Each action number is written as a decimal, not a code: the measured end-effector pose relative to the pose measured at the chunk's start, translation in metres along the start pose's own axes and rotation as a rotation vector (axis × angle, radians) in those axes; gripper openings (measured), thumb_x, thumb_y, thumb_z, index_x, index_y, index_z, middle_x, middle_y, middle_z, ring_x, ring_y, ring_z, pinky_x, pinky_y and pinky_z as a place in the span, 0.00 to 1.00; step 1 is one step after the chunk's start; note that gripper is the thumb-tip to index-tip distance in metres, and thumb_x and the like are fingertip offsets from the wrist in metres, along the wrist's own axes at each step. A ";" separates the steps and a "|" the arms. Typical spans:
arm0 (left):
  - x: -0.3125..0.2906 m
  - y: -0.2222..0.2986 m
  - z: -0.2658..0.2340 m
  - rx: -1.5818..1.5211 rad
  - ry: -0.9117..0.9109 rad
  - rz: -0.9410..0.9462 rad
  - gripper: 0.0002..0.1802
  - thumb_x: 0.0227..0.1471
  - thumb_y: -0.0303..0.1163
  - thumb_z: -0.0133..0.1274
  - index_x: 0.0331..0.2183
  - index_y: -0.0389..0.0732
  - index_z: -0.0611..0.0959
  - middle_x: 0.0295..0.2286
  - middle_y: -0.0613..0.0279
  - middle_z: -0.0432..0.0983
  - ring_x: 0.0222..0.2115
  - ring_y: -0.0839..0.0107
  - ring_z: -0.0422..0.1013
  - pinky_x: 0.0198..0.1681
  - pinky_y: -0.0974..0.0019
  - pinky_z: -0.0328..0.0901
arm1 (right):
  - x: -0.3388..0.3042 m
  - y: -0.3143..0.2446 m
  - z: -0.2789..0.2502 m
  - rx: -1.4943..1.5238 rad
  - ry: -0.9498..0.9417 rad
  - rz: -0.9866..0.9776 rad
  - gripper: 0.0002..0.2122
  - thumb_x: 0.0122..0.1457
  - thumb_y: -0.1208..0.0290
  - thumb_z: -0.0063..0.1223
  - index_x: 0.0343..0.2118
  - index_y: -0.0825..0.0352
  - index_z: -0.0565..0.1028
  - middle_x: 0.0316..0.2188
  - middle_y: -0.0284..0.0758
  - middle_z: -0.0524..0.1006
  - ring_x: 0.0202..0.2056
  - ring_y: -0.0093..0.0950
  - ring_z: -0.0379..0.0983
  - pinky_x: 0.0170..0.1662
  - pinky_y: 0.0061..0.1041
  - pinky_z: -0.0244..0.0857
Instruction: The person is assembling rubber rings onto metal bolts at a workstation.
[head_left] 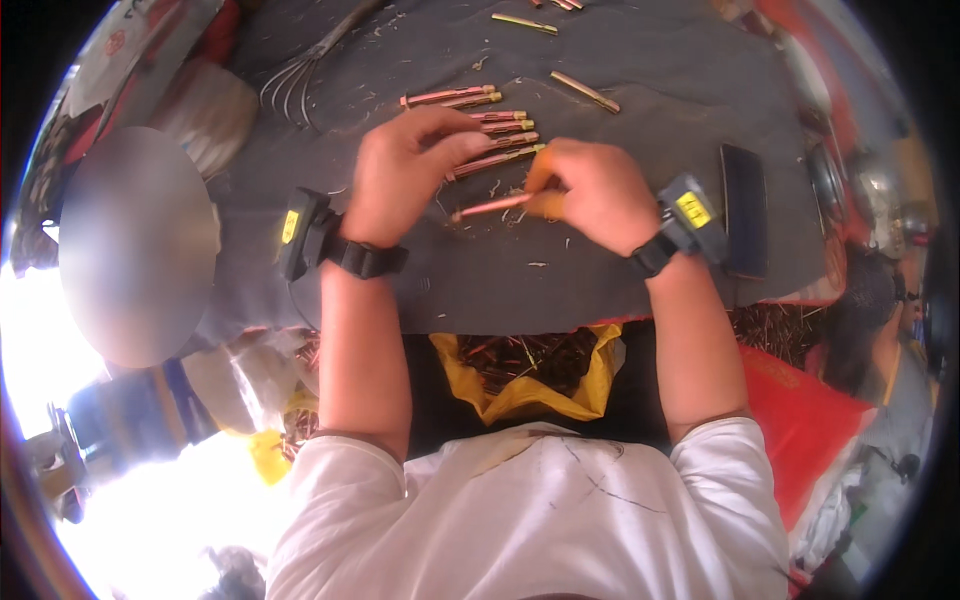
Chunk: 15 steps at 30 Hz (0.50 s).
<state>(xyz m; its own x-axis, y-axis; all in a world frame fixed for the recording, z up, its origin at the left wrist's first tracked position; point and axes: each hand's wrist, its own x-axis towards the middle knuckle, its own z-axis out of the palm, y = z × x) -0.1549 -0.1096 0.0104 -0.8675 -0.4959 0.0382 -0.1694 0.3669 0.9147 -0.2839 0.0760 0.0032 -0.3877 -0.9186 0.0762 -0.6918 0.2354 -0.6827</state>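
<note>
Several copper-coloured expansion bolts with yellowish ends lie side by side in a row (470, 97) on the dark grey cloth. My left hand (395, 175) reaches over this row, thumb and forefinger closed on one of the bolts (518, 138); its fingertips partly cover the row. Just nearer to me, my right hand (595, 190) pinches another expansion bolt (490, 207) between thumb and fingers, its far end pointing left. That hand is slightly blurred. Both wrists carry black straps with small boxes.
Loose bolts (585, 92) lie farther back on the cloth-covered table (480, 285). A wire hand rake (300, 85) rests at the back left, and a dark flat phone-like object (743, 210) at the right. A yellow bag (590, 390) of metal pieces sits below the table edge.
</note>
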 end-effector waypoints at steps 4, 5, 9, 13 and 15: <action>-0.005 0.005 0.010 -0.070 -0.235 0.196 0.17 0.50 0.30 0.59 0.42 0.33 0.79 0.35 0.65 0.75 0.30 0.78 0.71 0.35 0.74 0.66 | 0.004 0.012 -0.011 0.231 0.117 0.145 0.06 0.49 0.72 0.60 0.29 0.67 0.77 0.27 0.36 0.78 0.26 0.29 0.74 0.31 0.24 0.65; -0.006 0.006 0.015 -0.115 -0.250 0.134 0.17 0.51 0.30 0.59 0.43 0.34 0.79 0.33 0.66 0.75 0.28 0.79 0.70 0.33 0.75 0.66 | 0.004 0.010 -0.012 0.438 0.156 0.193 0.06 0.51 0.73 0.59 0.30 0.68 0.77 0.27 0.34 0.77 0.26 0.26 0.73 0.30 0.23 0.65; -0.006 0.011 0.020 -0.103 -0.149 -0.014 0.10 0.54 0.30 0.55 0.38 0.36 0.79 0.24 0.72 0.69 0.19 0.85 0.62 0.21 0.79 0.58 | 0.005 -0.002 -0.010 0.723 0.235 0.271 0.06 0.54 0.74 0.57 0.34 0.70 0.76 0.26 0.31 0.76 0.26 0.18 0.71 0.30 0.18 0.65; -0.004 0.010 0.018 -0.154 -0.028 0.004 0.05 0.56 0.29 0.52 0.32 0.37 0.77 0.19 0.74 0.65 0.17 0.86 0.59 0.19 0.80 0.54 | 0.007 0.002 -0.023 0.679 0.169 0.449 0.08 0.53 0.75 0.58 0.36 0.69 0.76 0.28 0.31 0.77 0.28 0.18 0.71 0.32 0.17 0.66; -0.004 0.010 0.020 -0.141 -0.028 0.014 0.06 0.57 0.30 0.51 0.32 0.38 0.77 0.19 0.74 0.65 0.16 0.86 0.59 0.19 0.80 0.54 | 0.006 0.006 -0.020 0.672 0.219 0.358 0.08 0.53 0.76 0.59 0.36 0.69 0.76 0.28 0.31 0.77 0.28 0.18 0.72 0.33 0.16 0.66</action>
<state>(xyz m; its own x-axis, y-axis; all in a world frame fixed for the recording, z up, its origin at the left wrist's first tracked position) -0.1624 -0.0886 0.0112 -0.8822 -0.4691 0.0419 -0.0917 0.2584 0.9617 -0.3025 0.0781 0.0146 -0.6767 -0.7235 -0.1368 -0.0133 0.1978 -0.9802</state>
